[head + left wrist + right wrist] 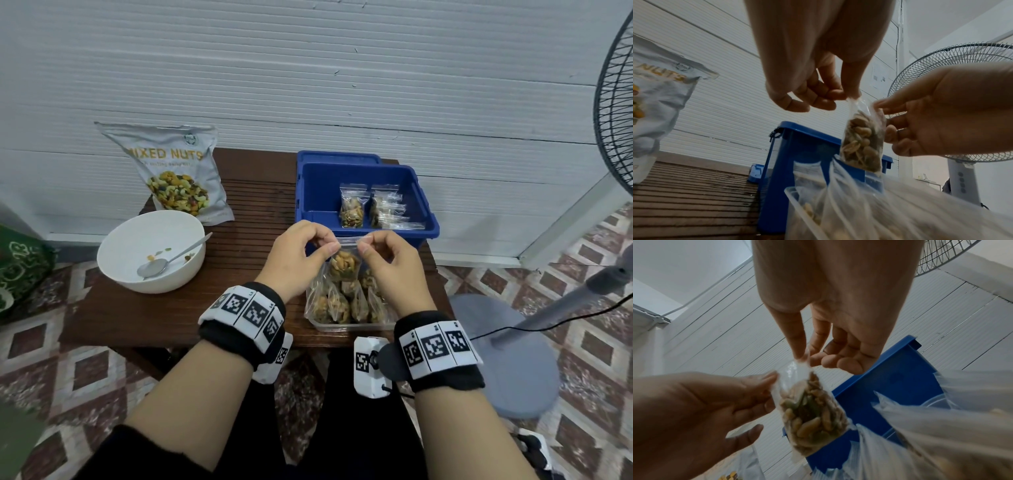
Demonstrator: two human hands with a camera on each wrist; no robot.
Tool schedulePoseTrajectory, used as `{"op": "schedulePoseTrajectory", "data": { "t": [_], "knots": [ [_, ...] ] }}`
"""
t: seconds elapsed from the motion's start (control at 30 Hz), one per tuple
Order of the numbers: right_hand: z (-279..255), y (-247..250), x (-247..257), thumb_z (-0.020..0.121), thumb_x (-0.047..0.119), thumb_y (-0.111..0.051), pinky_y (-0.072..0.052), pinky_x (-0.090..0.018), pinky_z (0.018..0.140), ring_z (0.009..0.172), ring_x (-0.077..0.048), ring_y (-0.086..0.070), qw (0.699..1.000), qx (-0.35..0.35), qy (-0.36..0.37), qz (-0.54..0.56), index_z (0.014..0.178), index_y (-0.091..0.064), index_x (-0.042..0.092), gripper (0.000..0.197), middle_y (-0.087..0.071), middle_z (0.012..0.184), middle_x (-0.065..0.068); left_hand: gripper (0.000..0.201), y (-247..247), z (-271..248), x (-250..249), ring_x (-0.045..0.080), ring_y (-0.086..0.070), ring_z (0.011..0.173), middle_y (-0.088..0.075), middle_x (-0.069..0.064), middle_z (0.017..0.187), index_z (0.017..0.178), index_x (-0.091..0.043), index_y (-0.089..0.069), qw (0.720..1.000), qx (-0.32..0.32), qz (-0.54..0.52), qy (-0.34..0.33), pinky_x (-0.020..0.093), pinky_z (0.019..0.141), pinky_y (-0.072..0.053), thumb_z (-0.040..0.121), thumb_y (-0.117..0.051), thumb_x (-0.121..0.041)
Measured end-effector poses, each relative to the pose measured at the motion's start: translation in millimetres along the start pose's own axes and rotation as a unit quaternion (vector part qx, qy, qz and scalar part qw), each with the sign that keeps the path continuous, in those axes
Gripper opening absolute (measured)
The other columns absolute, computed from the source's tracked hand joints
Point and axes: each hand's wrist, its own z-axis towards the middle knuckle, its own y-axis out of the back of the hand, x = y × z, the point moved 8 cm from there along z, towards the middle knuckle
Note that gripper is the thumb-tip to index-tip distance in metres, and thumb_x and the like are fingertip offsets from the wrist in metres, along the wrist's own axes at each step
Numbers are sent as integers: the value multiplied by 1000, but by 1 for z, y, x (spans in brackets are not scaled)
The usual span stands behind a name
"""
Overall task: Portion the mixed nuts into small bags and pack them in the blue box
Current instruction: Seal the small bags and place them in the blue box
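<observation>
Under the grip, a dark slatted wooden table (260,205) carrying everything. Off to the grip's right, standing on the tiled floor, a grey pedestal fan (613,113). Far out to the left and beyond, leaning on the white wall, the big mixed nuts pouch (178,171). Straight beyond the grip, just past the knuckles, the blue box (424,219), open, with its lid (339,157) behind it; inside, two rows of filled small bags (352,209) standing upright. Left of the grip and a little nearer, a white bowl (150,251) with a metal spoon (171,260) resting in it and a few stray nuts on the bottom. Directly below the grip, at the table's near edge, a clear plastic tub (349,325) crowded with more filled bags (339,305). At the centre, one small bag of nuts (343,265) held in the air above that tub, hanging down from its top edge, not yet in the blue box. Left hand (298,260) pinching the top strip's left end between thumb and forefinger, the other fingers (818,100) curled in loosely. Right hand (394,263) pinching the strip's right end the same way, remaining fingers (840,360) bent toward the palm. Strip stretched flat between the two pinches; whether sealed, cannot tell.
</observation>
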Motion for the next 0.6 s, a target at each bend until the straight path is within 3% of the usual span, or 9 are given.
{"op": "schedulePoseTrajectory", "data": {
  "t": [0.07, 0.27, 0.4, 0.5, 0.6],
  "knots": [
    [0, 0, -1, 88, 12, -65, -45, -13, 72, 74, -1, -56, 1000, 8, -4, 6, 78, -63, 25, 16, -63, 77, 8, 10, 1, 0, -3, -2, -52, 84, -57, -11, 84, 85, -21, -64, 1000, 0, 4, -13, 4, 78, -36, 88, -67, -12],
    [1, 4, 1, 88, 12, -66, -41, -6, 69, 78, -4, -58, 999, -12, 13, -49, 80, -64, 19, 10, -65, 81, 3, 9, -2, -2, -1, 2, -55, 87, -62, -10, 87, 85, -25, -66, 1000, 0, -12, 1, 9, 81, -41, 87, -68, -16],
    [0, 3, 1, 89, 11, -64, -40, -4, 70, 76, 5, -57, 999, -3, 7, -36, 82, -64, 20, 12, -64, 81, 8, 12, -4, -4, -3, 0, -55, 87, -63, -10, 89, 88, -31, -65, 1000, 9, -28, -5, 7, 79, -39, 85, -71, -21],
    [-1, 0, 0, 89, 12, -63, -41, -4, 69, 75, 9, -57, 1000, 14, -7, -18, 80, -64, 22, 14, -65, 81, 10, 8, -4, -3, -6, 4, -55, 86, -61, -8, 88, 88, -26, -66, 1000, 3, -16, -23, 18, 84, -44, 86, -70, -19],
    [-2, -1, -3, 88, 16, -66, -47, -14, 73, 79, -2, -61, 999, 28, -15, -14, 78, -65, 27, 15, -68, 82, 7, 14, -3, -1, -3, 2, -55, 86, -57, -12, 85, 84, -33, -63, 1000, 1, 10, -30, 40, 91, -46, 87, -69, -21]
  ]
}}
